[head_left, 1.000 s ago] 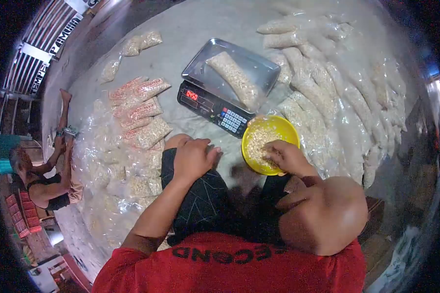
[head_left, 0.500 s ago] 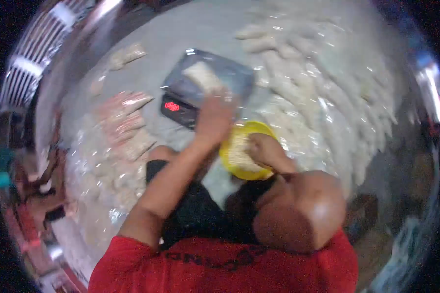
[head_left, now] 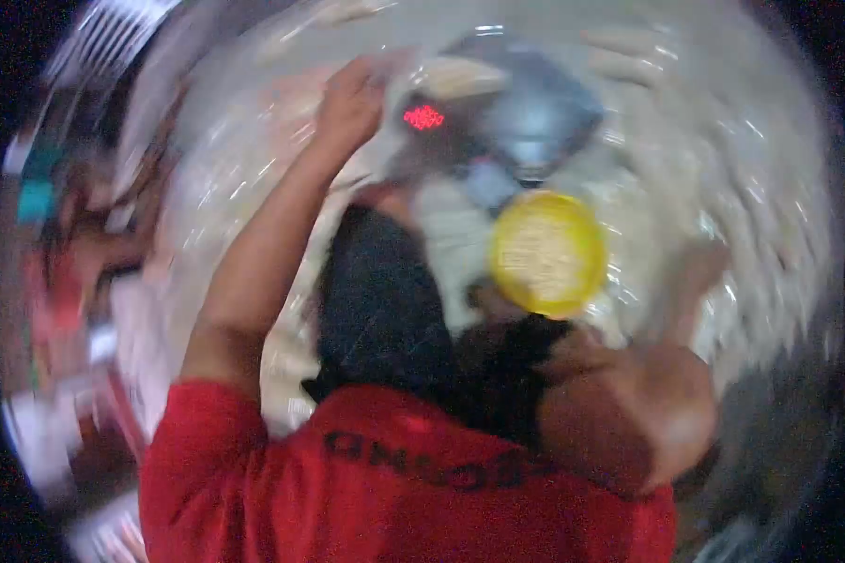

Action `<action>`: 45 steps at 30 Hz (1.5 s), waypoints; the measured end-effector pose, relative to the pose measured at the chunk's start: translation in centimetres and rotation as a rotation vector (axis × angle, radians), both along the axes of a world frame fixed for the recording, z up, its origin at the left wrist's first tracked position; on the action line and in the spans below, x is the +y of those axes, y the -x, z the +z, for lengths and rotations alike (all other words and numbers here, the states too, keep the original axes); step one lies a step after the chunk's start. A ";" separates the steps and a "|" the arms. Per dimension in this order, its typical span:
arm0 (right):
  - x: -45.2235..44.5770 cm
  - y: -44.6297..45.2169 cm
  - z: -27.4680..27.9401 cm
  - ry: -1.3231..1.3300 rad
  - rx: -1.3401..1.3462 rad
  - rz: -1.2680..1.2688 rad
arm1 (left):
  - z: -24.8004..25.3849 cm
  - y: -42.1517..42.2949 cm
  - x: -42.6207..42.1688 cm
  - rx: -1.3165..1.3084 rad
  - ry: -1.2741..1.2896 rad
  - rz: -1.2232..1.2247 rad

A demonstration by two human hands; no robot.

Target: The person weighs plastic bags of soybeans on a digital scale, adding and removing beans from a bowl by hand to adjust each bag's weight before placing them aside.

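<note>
My left hand (head_left: pixel 349 105) is raised left of the scale, its fingers closed on what looks like a pinkish clear plastic bag (head_left: pixel 396 62), blurred. Beside it, a filled pale packet (head_left: pixel 460 77) lies at the left part of the digital scale (head_left: pixel 545 117), whose red digits glow but cannot be read. A yellow bowl (head_left: pixel 591 272) holding pale, small pieces sits near my legs. To its right, over the packets, my right hand (head_left: pixel 704 265) is smeared by motion; its fingers cannot be made out.
Many filled clear packets (head_left: pixel 760 178) lie heaped to the right. More shiny packets (head_left: pixel 225 192) spread over the left side. My bent leg (head_left: pixel 380 281) in dark cloth stands between my arms. Blurred clutter lies beyond the left edge.
My left hand has left the packet on the scale and moved left. My right hand has come out of the bowl and swung right. The view has turned and shifted.
</note>
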State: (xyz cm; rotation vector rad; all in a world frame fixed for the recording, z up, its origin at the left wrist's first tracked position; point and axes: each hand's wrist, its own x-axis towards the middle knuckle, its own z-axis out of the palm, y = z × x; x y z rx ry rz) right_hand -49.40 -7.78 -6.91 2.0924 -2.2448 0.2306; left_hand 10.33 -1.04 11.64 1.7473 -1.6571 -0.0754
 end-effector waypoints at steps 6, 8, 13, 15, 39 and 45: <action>-5.1 4.1 -3.4 0.139 -0.160 0.113 | 11.7 -5.3 18.7 0.128 -0.027 -0.063; -6.0 4.5 -2.7 0.152 -0.222 0.111 | 12.9 -4.5 25.4 0.176 -0.073 0.143; -7.8 3.2 1.6 0.207 -0.432 0.119 | 6.4 -5.0 39.8 0.095 -0.500 0.619; -8.3 1.2 5.8 0.248 -0.530 0.129 | 2.9 -5.6 45.1 -0.332 -0.844 0.636; -3.0 -30.0 3.7 -0.203 -1.858 0.150 | -2.1 8.4 25.1 -0.062 -0.369 0.244; 3.3 -24.5 5.5 -0.174 -1.686 0.153 | -3.7 10.0 20.3 -0.382 -0.559 0.076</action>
